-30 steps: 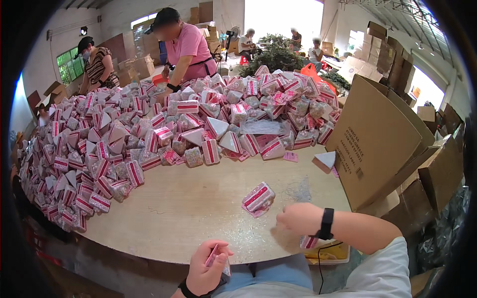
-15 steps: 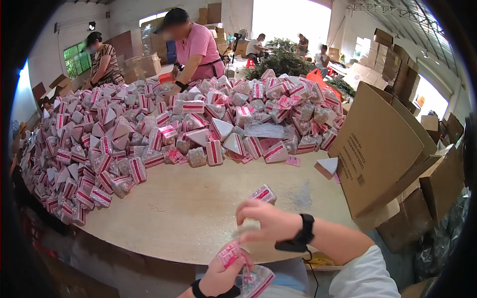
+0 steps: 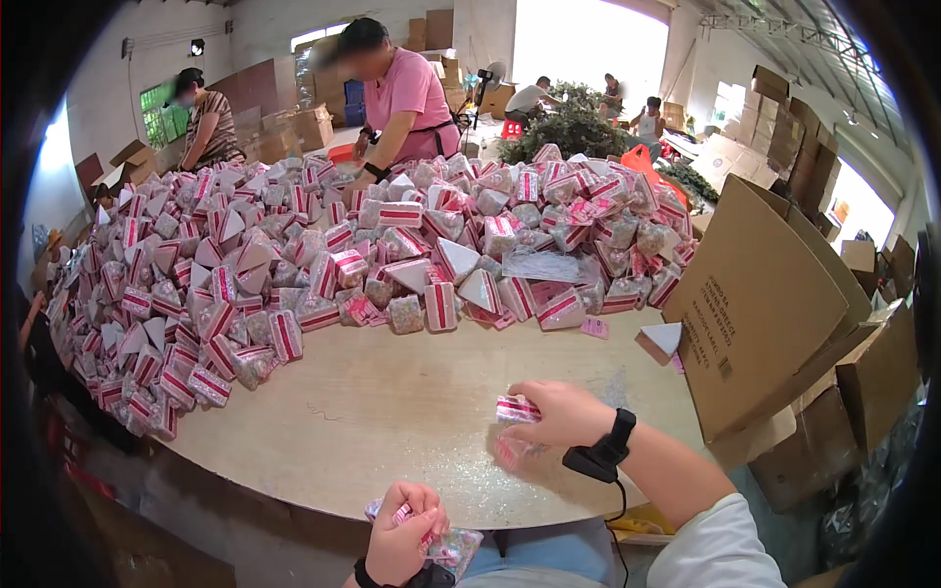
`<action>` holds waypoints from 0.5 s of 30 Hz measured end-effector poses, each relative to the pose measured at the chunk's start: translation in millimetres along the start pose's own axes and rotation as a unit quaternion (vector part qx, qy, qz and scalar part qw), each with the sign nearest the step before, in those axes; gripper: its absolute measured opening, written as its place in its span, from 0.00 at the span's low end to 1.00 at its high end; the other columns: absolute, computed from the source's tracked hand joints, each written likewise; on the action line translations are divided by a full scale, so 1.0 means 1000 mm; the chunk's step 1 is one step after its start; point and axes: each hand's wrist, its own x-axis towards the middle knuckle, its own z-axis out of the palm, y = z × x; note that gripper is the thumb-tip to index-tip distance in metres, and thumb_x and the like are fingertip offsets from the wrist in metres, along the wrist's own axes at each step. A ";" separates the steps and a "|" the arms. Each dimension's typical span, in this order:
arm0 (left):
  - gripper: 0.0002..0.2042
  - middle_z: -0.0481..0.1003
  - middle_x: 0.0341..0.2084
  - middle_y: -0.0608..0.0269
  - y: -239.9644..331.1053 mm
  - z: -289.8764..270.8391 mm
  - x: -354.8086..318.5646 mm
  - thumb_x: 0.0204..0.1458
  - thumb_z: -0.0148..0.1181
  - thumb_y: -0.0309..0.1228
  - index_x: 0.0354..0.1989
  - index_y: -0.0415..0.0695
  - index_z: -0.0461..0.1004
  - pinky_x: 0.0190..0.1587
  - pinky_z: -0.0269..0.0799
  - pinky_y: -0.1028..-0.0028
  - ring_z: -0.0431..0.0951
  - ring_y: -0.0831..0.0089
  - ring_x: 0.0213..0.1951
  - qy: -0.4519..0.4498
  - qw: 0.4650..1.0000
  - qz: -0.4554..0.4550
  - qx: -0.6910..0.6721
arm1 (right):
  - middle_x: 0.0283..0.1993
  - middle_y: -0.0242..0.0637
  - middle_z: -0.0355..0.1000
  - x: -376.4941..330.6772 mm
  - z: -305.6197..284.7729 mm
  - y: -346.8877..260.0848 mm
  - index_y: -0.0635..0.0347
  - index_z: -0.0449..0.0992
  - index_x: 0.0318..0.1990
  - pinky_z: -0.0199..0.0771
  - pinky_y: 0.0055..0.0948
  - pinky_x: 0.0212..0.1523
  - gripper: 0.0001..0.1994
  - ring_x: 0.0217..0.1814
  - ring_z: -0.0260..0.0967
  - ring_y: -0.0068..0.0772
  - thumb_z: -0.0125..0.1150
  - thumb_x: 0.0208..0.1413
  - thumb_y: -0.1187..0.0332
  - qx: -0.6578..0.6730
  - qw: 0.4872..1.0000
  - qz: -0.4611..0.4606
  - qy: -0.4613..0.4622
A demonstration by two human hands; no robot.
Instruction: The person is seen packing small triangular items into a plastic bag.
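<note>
Pink-striped wedge (image 3: 515, 410) in curled right hand (image 3: 566, 416)

A big heap of cake wedges (image 3: 245, 265) lies on the table (image 3: 392, 402), from the left of the frame past the upper middle. Two people (image 3: 417, 93) stand behind it, upper left. A big box (image 3: 765, 304) is at the right, with a lone wedge (image 3: 664, 338) just left of it. The right hand (image 3: 559, 414) is on another wedge (image 3: 514, 410), below the middle.

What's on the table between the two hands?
In the head view, shiny specks dot the table between the left hand and right hand. A blurry pink thing is there too, near the right hand.
</note>
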 end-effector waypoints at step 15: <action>0.13 0.69 0.34 0.70 -0.008 0.017 -0.020 0.57 0.48 0.22 0.51 0.41 0.64 0.24 0.60 0.86 0.65 0.87 0.24 -0.057 0.951 -0.123 0.277 | 0.35 0.36 0.73 0.120 -0.069 0.105 0.52 0.70 0.34 0.59 0.46 0.53 0.05 0.42 0.70 0.37 0.49 0.50 0.71 -0.343 0.883 0.093 0.306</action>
